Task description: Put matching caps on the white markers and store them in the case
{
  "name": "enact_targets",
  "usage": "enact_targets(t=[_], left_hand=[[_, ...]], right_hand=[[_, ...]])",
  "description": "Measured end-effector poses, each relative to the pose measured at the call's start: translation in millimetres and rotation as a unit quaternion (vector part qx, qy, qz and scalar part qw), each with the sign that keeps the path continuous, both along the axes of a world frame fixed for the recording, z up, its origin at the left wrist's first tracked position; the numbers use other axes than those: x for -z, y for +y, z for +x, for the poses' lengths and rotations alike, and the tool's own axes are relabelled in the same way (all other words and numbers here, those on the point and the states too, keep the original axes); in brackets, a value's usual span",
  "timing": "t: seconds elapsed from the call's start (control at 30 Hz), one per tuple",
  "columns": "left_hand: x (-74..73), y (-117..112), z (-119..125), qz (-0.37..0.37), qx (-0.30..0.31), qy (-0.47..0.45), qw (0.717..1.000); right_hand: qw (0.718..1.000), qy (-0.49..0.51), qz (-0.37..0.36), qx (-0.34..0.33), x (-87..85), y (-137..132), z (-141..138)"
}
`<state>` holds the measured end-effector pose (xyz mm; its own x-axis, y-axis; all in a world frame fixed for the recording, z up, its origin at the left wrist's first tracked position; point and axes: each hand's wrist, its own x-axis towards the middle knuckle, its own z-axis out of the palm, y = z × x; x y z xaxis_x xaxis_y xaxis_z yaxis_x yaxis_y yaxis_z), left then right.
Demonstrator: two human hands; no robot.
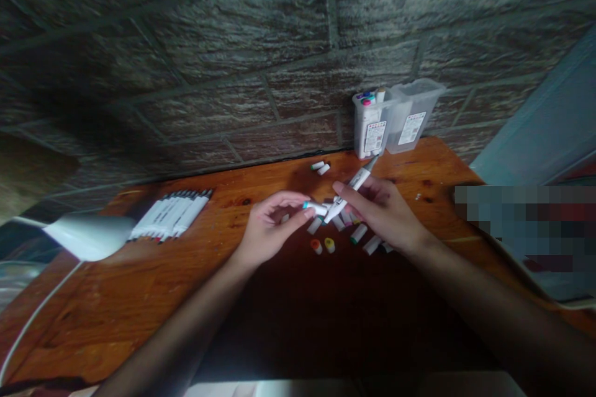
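My right hand [379, 211] is closed round a white marker [354, 186] that points up and to the right, its grey tip bare. My left hand [270, 226] pinches a small white cap with a teal end [314, 206] right at the marker's lower end. Under and between the hands, several loose caps [329, 244] lie on the wooden table [139, 298], among them an orange one and a yellow one. Two more caps [321, 167] lie farther back.
A row of several white markers [172, 216] lies at the table's back left. Two clear plastic boxes [395, 118] stand against the brick wall, the left one holding markers. A white lamp head [88, 237] and its cable sit at the left edge.
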<state>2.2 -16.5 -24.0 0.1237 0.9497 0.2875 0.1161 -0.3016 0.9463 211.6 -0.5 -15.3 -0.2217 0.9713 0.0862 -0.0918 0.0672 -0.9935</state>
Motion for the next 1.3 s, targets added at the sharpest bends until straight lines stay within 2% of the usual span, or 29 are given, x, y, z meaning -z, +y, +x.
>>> enact_targets(t=[0.17,0.3,0.43,0.67,0.83,1.3], left_hand=[[-4.5,0,0,-0.012,-0.011,-0.016,1.000],[2.6,-2,0,0.012,0.007,0.027,1.000],[7.6,-2,-2,0.033,-0.007,0.055,0.998],[1.1,-1,-1,0.052,-0.045,0.021,0.997],[-0.7,-1,0,0.057,-0.060,0.033,0.996],[-1.8,-2,1,0.068,-0.043,0.019,0.997]], right_hand=[[1.000,-0.002,-0.004,-0.001,0.2,0,-1],[1.000,-0.002,-0.013,-0.014,-0.4,0,-1],[1.000,-0.012,-0.007,-0.006,0.5,-1,-1],[1.000,0.004,-0.015,0.000,4.3,0,-3],[1.000,-0.002,-0.003,0.013,3.7,1,-3],[0.999,0.006,-0.001,0.050,-4.6,-1,-2]])
